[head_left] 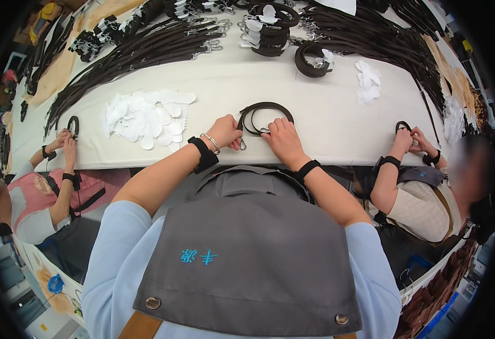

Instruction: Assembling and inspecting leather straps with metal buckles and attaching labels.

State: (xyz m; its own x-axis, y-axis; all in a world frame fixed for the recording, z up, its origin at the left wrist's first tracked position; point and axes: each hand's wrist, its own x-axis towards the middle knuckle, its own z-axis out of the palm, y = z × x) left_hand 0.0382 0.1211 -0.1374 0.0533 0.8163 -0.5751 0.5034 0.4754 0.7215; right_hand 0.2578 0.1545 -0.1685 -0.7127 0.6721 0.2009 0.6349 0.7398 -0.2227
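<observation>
1. While the white-covered table (315,96) is read as a clock face, take the dark-brown, flat, looped strap (265,105) as its centre; it lies near the front edge, ahead of the torso, probably for easy two-handed reach.
2. At 10 o'clock, a fan of long dark-brown straps with silver metal clips (151,51) lies roughly parallel, presumably to limit tangling.
3. At 9 o'clock, a loose heap of flat white tags (146,118) rests apart from the loop, likely within left-side reach.
4. At 8 o'clock, the left hand (224,131) pinches the loop's side beside a hanging silver metal clip (243,144), apparently steadying that end. Wrist bent, fingers point toward 3 o'clock.
5. At 5 o'clock, the right hand (285,139) is closed on the loop's lower-right side, thumb by a silver metal fitting (265,130), apparently keeping the turns together. Knuckles face up; the forearm enters from 5 o'clock.
6. At 1 o'clock, a round dark-brown strap coil (309,70) stands clear of both hands.
</observation>
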